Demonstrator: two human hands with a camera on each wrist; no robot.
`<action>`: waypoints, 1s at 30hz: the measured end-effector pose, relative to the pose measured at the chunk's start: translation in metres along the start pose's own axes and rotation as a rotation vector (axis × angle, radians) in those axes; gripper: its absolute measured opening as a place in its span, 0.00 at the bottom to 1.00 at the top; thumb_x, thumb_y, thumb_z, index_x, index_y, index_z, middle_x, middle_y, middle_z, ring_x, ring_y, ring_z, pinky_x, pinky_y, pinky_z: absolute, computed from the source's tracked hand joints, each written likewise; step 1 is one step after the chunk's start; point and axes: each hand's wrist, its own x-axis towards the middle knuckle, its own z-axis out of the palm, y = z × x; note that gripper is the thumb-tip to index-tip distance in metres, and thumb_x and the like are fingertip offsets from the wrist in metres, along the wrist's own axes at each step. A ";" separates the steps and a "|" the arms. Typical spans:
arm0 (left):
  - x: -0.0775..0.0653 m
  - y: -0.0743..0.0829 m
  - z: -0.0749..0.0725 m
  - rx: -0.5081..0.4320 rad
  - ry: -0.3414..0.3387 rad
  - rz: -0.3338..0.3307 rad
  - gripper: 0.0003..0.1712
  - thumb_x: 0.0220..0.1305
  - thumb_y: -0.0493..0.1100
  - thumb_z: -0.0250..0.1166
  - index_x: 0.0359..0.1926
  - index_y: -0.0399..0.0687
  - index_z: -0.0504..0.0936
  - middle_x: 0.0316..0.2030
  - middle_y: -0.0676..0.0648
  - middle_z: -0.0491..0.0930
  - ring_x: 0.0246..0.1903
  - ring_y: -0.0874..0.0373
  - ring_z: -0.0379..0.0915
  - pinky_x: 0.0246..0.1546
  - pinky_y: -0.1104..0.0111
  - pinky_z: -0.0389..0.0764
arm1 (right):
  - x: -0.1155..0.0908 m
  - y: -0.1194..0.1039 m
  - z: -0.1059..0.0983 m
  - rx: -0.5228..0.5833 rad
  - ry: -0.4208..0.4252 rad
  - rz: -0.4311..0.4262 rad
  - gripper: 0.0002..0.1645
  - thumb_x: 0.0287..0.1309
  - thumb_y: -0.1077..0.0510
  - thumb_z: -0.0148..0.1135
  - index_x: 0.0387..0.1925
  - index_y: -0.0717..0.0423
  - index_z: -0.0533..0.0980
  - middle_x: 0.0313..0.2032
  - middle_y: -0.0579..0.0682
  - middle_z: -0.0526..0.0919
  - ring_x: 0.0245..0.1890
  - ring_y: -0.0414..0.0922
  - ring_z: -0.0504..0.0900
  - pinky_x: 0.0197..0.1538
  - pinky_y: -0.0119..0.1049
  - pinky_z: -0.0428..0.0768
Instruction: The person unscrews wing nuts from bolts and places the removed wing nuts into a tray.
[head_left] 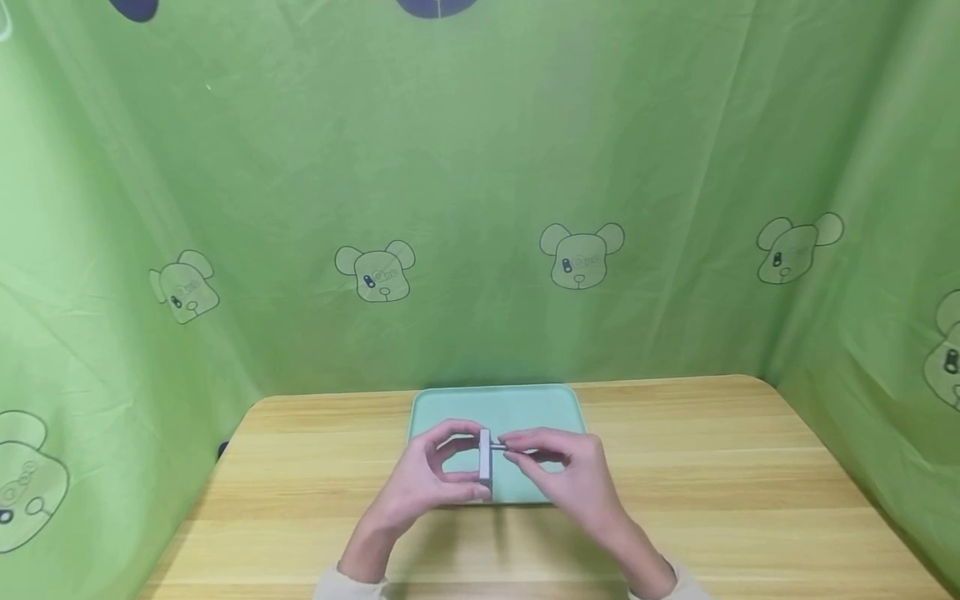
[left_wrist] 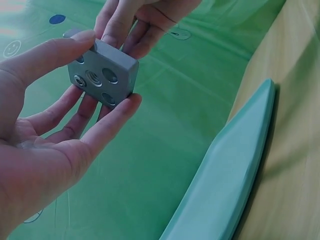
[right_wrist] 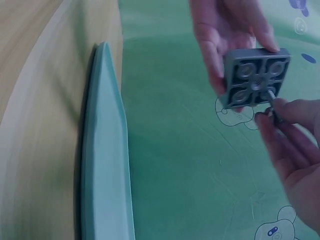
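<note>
From above, the head camera looks forward and down across the pale wooden bench [head_left: 720, 475], farthest off; tilted sideways, the close wrist cameras face opposite sides of the square grey block [left_wrist: 102, 72], both sharing the mint-green rectangular tray [right_wrist: 107, 160].

Block [left_wrist: 101, 86] smooth, satin, metal-looking; bolt [right_wrist: 271, 96] at its five o'clock, right wrist view, bright ridged metal. Tray [head_left: 517, 404] smooth matt plastic; tabletop [head_left: 720, 467] smooth wood-grain.
</note>
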 end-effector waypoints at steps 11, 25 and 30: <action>-0.001 0.000 -0.004 -0.013 -0.004 -0.026 0.36 0.52 0.28 0.77 0.63 0.36 0.75 0.63 0.37 0.71 0.64 0.43 0.72 0.53 0.52 0.88 | 0.003 0.015 0.003 -0.256 0.040 -0.569 0.09 0.70 0.61 0.64 0.38 0.62 0.86 0.41 0.61 0.89 0.38 0.54 0.90 0.48 0.33 0.89; -0.001 0.000 -0.004 -0.040 -0.005 -0.031 0.37 0.52 0.27 0.76 0.63 0.36 0.74 0.64 0.33 0.69 0.65 0.40 0.70 0.54 0.49 0.87 | 0.004 0.013 0.004 -0.261 0.034 -0.561 0.07 0.68 0.61 0.66 0.38 0.62 0.86 0.41 0.60 0.89 0.38 0.55 0.90 0.49 0.34 0.89; -0.001 -0.001 -0.004 -0.020 0.007 -0.010 0.37 0.51 0.27 0.77 0.63 0.35 0.74 0.64 0.33 0.70 0.64 0.42 0.71 0.54 0.51 0.87 | 0.003 0.010 0.004 -0.222 0.036 -0.440 0.15 0.60 0.60 0.74 0.47 0.61 0.84 0.44 0.58 0.89 0.40 0.52 0.90 0.51 0.35 0.89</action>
